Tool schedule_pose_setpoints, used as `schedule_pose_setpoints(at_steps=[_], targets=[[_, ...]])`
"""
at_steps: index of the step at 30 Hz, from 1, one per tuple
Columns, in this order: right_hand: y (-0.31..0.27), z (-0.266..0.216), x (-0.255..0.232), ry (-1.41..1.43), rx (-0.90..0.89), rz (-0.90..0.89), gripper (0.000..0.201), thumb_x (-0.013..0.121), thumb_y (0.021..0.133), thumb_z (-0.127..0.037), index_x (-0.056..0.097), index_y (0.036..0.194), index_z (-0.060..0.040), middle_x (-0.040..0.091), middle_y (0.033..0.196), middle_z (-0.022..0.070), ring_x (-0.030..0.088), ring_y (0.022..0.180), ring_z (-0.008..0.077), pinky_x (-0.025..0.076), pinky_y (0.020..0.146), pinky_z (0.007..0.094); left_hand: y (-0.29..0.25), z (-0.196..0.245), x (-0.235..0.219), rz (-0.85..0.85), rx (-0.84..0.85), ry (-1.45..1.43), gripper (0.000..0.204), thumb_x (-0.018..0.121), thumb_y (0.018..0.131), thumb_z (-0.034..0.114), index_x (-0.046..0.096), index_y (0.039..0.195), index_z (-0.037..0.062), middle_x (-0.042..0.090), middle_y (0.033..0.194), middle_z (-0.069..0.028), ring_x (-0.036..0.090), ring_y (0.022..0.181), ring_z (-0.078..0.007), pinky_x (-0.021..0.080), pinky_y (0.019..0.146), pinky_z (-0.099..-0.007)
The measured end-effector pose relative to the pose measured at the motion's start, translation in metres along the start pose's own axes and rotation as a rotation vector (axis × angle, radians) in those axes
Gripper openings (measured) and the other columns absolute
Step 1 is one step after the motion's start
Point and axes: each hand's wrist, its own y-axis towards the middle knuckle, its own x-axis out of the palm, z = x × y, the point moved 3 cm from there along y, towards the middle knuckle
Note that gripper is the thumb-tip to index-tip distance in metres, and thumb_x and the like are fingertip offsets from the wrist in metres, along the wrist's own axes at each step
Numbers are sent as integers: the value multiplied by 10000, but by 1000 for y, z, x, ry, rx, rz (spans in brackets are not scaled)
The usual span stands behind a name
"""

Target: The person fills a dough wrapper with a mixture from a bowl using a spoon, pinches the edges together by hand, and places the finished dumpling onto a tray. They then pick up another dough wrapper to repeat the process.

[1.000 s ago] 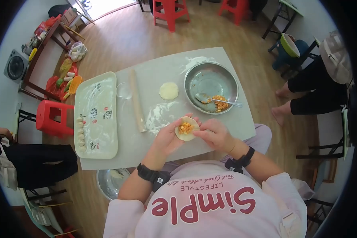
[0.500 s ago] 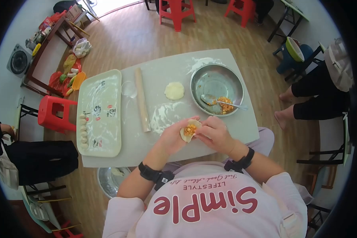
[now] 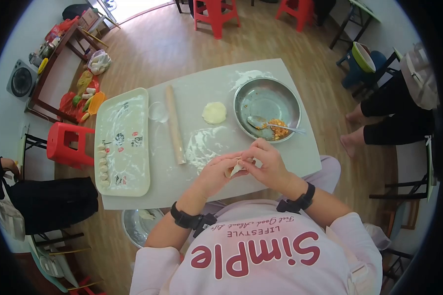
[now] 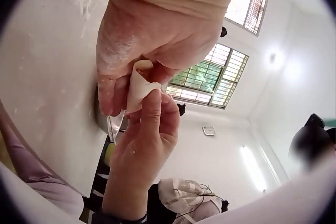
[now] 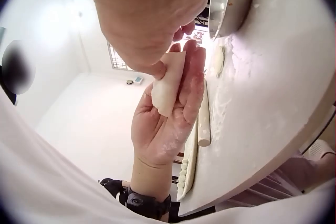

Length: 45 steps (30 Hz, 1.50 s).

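A dumpling [image 3: 235,170], its round wrapper folded over the filling, is held between both hands above the table's near edge. My left hand [image 3: 214,176] cups it from below, thumb along one side. With thumb and fingers, my right hand [image 3: 270,168] pinches the wrapper's edge together. In the left wrist view, one end of the dumpling [image 4: 139,88] gapes and shows a bit of filling. The right wrist view has the folded dumpling [image 5: 168,90] lying along the left palm and fingers.
On the table [image 3: 192,91] are a flat dough wrapper [image 3: 214,113], a rolling pin [image 3: 174,129], scattered flour [image 3: 203,147], and a steel bowl [image 3: 261,96] with filling [image 3: 279,132] and a spoon [image 3: 293,130]. A tray [image 3: 137,118] at left carries several dumplings [image 3: 103,169]. A red stool [image 3: 66,142] stands beyond it.
The wrapper was lying spread with its filling showing; both hands have folded it over, hiding most of the filling. My right hand has moved in closer to the left.
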Motion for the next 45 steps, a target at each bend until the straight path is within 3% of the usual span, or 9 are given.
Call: schedule_pose_setpoints(at_steps=[1, 3, 6, 10, 15, 19, 21, 28, 45], targets=[[-1, -1, -1, -2, 5, 2, 118, 705, 789, -44, 652, 894, -31, 519, 812, 87, 581, 661, 187, 514, 537, 281, -1, 0, 3, -3, -5, 0, 395, 398, 949, 112, 500, 1291, -58, 560, 1222, -115, 552, 1120, -194, 477, 994, -368], [-2, -1, -2, -9, 11, 10, 118, 704, 789, -45, 652, 894, -31, 519, 815, 88, 581, 664, 189, 517, 535, 277, -2, 8, 10, -64, 188, 580, 373, 403, 960, 114, 520, 1272, -53, 571, 1204, -114, 555, 1115, -188, 491, 978, -361], [-4, -3, -2, -21, 43, 17, 120, 701, 787, -43, 653, 896, -35, 522, 822, 90, 579, 674, 197, 519, 544, 279, 3, 1, 1, -90, -14, 11, 361, 423, 976, 146, 532, 1266, -39, 570, 1202, -116, 554, 1108, -186, 501, 970, -351], [-8, -2, -5, -72, 43, -5, 131, 704, 779, -41, 653, 899, -54, 536, 834, 99, 577, 717, 221, 510, 597, 293, 4, 3, 5, -133, 74, 301, 381, 424, 993, 213, 536, 1271, -22, 566, 1210, -119, 553, 1115, -197, 503, 969, -361], [-9, -2, -7, -61, -38, 92, 125, 689, 785, -25, 642, 893, -67, 573, 858, 86, 579, 765, 217, 495, 646, 298, 9, 1, 8, -98, -24, -117, 419, 459, 995, 217, 444, 1357, 6, 559, 1224, -137, 568, 1103, -183, 492, 927, -328], [-12, 12, -13, 70, 60, 235, 101, 666, 811, -29, 618, 899, -42, 630, 938, 67, 607, 818, 168, 485, 691, 266, 11, 5, 9, -32, 45, 26, 463, 426, 1005, 265, 406, 1378, -8, 569, 1230, -123, 565, 1126, -217, 450, 967, -389], [-17, 22, -13, 221, 208, 233, 94, 661, 831, -45, 608, 907, -34, 638, 945, 59, 609, 822, 141, 480, 703, 252, 10, 7, 5, 18, 199, 380, 460, 553, 945, 114, 418, 1366, -16, 570, 1224, -105, 594, 1055, -183, 480, 920, -335], [-30, 41, -6, 632, 483, 264, 98, 639, 887, -80, 577, 950, -38, 619, 903, 3, 582, 814, 57, 469, 714, 213, 26, -6, 11, 104, 272, 368, 455, 632, 858, -25, 498, 1293, -25, 597, 1168, -83, 591, 1005, -120, 497, 831, -239], [-34, 35, -4, 809, 480, 180, 197, 660, 882, -75, 567, 1044, -15, 623, 1028, 41, 604, 897, 97, 498, 768, 231, 22, -7, 20, 263, 362, 342, 231, 619, 912, 131, 629, 1082, -24, 668, 978, -75, 614, 858, -120, 495, 783, -252]])
